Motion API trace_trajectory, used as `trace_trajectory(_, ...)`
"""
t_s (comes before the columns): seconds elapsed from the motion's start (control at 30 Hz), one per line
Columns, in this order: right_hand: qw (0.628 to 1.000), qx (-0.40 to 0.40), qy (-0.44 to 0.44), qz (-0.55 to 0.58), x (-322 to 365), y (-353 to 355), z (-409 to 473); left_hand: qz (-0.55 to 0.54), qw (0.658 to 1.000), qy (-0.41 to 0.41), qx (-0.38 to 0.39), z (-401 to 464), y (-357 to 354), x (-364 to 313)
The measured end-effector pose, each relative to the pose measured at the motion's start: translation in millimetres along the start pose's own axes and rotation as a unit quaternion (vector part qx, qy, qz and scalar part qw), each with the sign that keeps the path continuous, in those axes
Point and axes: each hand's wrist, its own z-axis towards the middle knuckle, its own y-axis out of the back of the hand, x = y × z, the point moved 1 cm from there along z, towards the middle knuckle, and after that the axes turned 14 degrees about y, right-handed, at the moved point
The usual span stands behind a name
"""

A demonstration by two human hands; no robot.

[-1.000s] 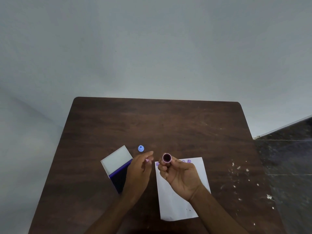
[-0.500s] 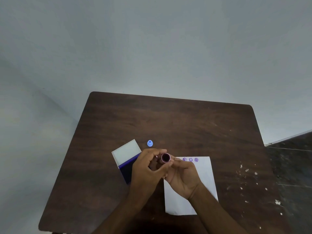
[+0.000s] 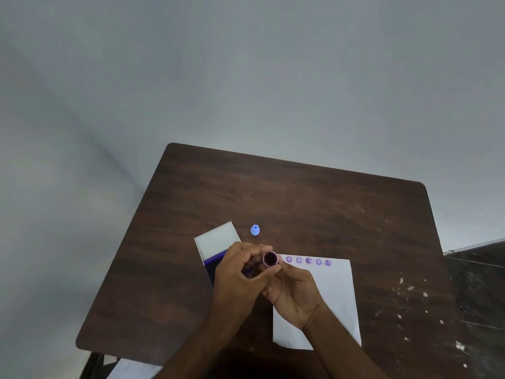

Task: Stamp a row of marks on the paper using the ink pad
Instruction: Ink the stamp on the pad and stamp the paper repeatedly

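Pink-rimmed stamp (image 3: 270, 259) sits at frame centre, both hands curled round it: left hand (image 3: 240, 272) pinching beside the rim, right hand (image 3: 293, 288) gripping its barrel. Probably light, rigid plastic (inked face smudges), so hold the barrel.

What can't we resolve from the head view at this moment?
- Ink pad: the left hand covers most of the dark pad, so its state is unknown.
- Stamp: only its round end shows; both hands' fingers hide the body.
- Marks: too small to read the designs; the row's left end is behind the stamp.
- Paper: the right hand and forearm cover its left part and near edge.
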Motion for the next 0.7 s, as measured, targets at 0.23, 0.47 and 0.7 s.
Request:
trace_trajectory(0.23, 1.0, -0.004, -0.007, -0.005, -6, 4, 7, -0.016, 1.0, -0.002, 0.005, 5, 8, 6)
trace_trajectory(0.47, 0.916, -0.13, 0.042, -0.377, -13, 18, 38, 0.037, 0.998, 0.031, -0.028, 25, 31, 80)
trace_trajectory(0.7, 0.618, -0.072, 0.036, -0.782, -50, 5, 76, 0.257, 0.963, 0.074, -0.034, 66, 29, 150)
